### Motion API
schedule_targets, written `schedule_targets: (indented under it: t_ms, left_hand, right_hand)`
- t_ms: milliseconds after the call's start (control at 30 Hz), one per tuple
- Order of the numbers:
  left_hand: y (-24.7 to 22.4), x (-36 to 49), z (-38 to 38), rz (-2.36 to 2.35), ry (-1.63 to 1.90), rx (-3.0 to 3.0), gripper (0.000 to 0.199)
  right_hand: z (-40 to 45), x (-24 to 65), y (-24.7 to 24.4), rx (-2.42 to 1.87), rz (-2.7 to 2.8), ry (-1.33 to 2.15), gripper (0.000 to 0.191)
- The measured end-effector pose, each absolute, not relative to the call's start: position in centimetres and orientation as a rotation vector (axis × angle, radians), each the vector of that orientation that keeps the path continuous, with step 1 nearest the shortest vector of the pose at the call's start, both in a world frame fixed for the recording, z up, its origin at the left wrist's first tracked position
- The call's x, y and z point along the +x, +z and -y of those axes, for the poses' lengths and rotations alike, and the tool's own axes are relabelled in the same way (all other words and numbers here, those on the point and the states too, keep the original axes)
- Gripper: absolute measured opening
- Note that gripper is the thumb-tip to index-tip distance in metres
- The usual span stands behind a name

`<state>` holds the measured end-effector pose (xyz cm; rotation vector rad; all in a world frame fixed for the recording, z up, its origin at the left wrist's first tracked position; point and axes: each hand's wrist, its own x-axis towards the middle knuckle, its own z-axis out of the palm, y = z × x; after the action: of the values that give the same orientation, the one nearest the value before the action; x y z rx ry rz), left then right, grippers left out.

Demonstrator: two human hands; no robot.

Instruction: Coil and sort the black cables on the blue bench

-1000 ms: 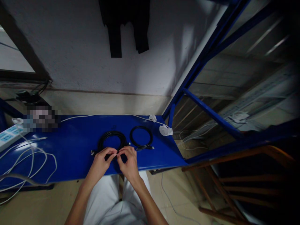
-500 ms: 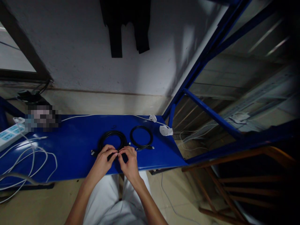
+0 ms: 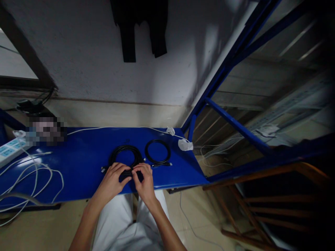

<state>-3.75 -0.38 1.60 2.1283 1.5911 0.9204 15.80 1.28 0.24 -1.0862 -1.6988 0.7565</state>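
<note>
A thick coil of black cable (image 3: 126, 147) lies on the blue table (image 3: 83, 167), with plug ends sticking out at its left and right. My left hand (image 3: 114, 179) is curled over the coil's near side, the strands between its thumb and fingers. Just beside it, my right hand (image 3: 144, 177) pinches the same near stretch with thumb and index finger. The fingers partly hide that stretch, so any tie there cannot be made out. To the right lies a thinner coil of black cable (image 3: 169, 150) with its connectors at the near edge, untouched.
White cables (image 3: 52, 174) sprawl over the table's left side beside a power strip (image 3: 12, 151). Crumpled white pieces (image 3: 185, 145) lie at the far right corner. A blue metal frame (image 3: 230, 123) rises on the right, near a wooden chair (image 3: 282, 200).
My left thumb and fingers have parted from their pinch beside the right hand and now span the near strands. The right hand stays almost where it was.
</note>
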Motion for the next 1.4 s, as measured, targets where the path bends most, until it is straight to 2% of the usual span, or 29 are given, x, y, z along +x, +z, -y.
schedule_targets:
  t_ms: [133,267,367,500,600,767,1033,1400]
  left_hand:
    - [1.6,-3.9,0.3,-1.634,0.974,2.134,0.027]
    - [2.3,-4.1,0.1,-1.644,0.892,2.156,0.020]
    - [3.1,-4.4,-0.1,-1.652,0.813,2.162,0.027]
    - [3.4,-5.0,-0.4,-1.598,0.746,2.203,0.017]
    - [3.1,-5.3,-0.4,-1.585,0.760,2.215,0.024]
    - [2.8,-5.1,-0.3,-1.611,0.766,2.218,0.017]
    - [4.3,-4.5,0.0,-1.620,0.656,2.199,0.009]
    - [4.6,-4.4,-0.1,-1.620,0.749,2.122,0.008]
  right_hand:
    - [-1.2,15.7,0.1,-1.080,1.672,0.744,0.011]
    - [-1.2,15.7,0.3,-1.074,1.665,0.742,0.011]
    - [-1.3,15.7,0.4,-1.080,1.670,0.738,0.011]
    - [-1.1,15.6,0.3,-1.083,1.676,0.728,0.011]
    - [-0.8,15.6,0.1,-1.093,1.667,0.707,0.010]
    - [-0.3,15.7,-0.1,-1.151,1.641,0.680,0.010]
    - [-0.1,15.7,-0.4,-1.018,1.572,0.837,0.014]
    - [0.1,15.2,0.5,-0.964,1.408,0.984,0.012]
